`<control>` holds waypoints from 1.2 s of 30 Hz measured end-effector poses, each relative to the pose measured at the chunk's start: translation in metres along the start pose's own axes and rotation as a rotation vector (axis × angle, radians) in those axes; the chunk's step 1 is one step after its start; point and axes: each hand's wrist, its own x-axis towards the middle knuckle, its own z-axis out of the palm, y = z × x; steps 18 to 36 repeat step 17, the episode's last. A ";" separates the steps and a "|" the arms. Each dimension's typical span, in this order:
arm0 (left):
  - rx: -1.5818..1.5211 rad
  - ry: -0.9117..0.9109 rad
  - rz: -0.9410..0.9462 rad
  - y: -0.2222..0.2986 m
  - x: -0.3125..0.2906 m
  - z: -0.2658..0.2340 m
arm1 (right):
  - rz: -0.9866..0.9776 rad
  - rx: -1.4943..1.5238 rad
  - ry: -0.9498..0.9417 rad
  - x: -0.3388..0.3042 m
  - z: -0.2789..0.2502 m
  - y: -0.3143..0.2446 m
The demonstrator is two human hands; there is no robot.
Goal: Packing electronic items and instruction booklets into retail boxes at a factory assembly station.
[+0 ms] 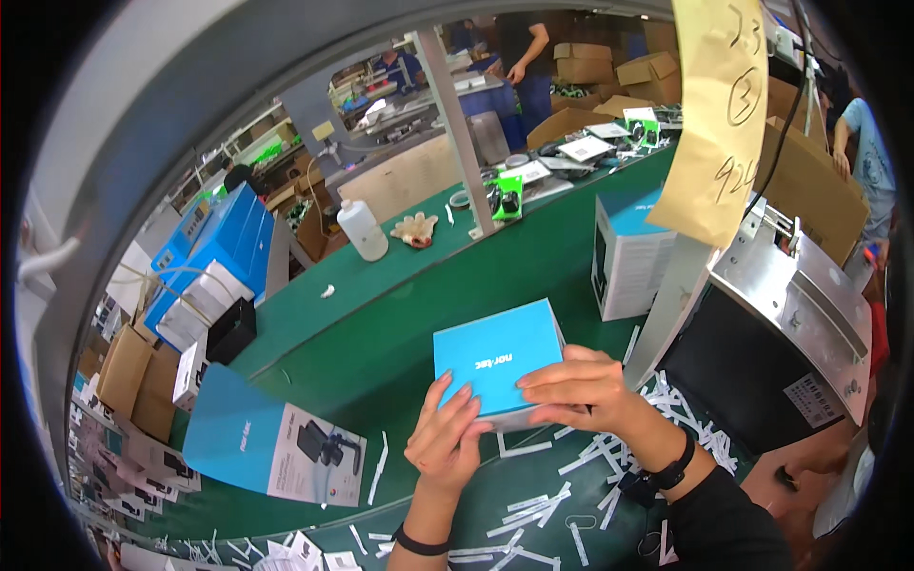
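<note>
A closed box with a bright blue top (497, 343) and white sides stands on the green workbench in front of me. My left hand (446, 443) holds its near left corner, with the fingertips on the blue top and the thumb along the near side. At the right end, my right hand (583, 385) grips the box, fingers over the upper edge and thumb below on the white side. The box's underside and far side are hidden.
Left of my hands lies a blue and white printed box (319, 455). Another blue-topped box (633, 252) stands behind a post at the right. White paper strips (528, 519) litter the bench. A white bottle (362, 231) and a glove (415, 229) sit on the raised ledge.
</note>
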 end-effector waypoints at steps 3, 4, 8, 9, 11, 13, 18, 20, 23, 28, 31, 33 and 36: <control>0.002 0.075 -0.002 0.002 -0.006 0.005 | -0.083 -0.003 0.045 -0.002 0.006 0.006; -0.026 0.105 -0.024 0.002 -0.004 0.009 | -0.094 -0.023 0.049 0.001 0.005 0.009; -0.130 0.106 -0.133 0.005 0.003 0.028 | -0.041 -0.042 0.106 -0.006 -0.001 0.021; -0.124 0.116 -0.128 0.005 0.004 0.032 | -0.053 -0.038 0.104 -0.006 -0.003 0.023; -0.168 0.135 -0.126 0.002 0.006 0.033 | -0.042 -0.031 0.104 -0.003 -0.003 0.025; -0.175 0.152 -0.131 0.005 0.012 0.032 | -0.020 -0.026 0.125 -0.003 -0.001 0.026; -0.273 0.143 -0.235 0.014 0.022 0.029 | 0.117 0.029 0.218 -0.008 0.007 0.027; -0.273 0.143 -0.235 0.014 0.022 0.029 | 0.117 0.029 0.218 -0.008 0.007 0.027; -0.273 0.143 -0.235 0.014 0.022 0.029 | 0.117 0.029 0.218 -0.008 0.007 0.027; -0.273 0.143 -0.235 0.014 0.022 0.029 | 0.117 0.029 0.218 -0.008 0.007 0.027; -0.273 0.143 -0.235 0.014 0.022 0.029 | 0.117 0.029 0.218 -0.008 0.007 0.027; -0.273 0.143 -0.235 0.014 0.022 0.029 | 0.117 0.029 0.218 -0.008 0.007 0.027; -0.273 0.143 -0.235 0.014 0.022 0.029 | 0.117 0.029 0.218 -0.008 0.007 0.027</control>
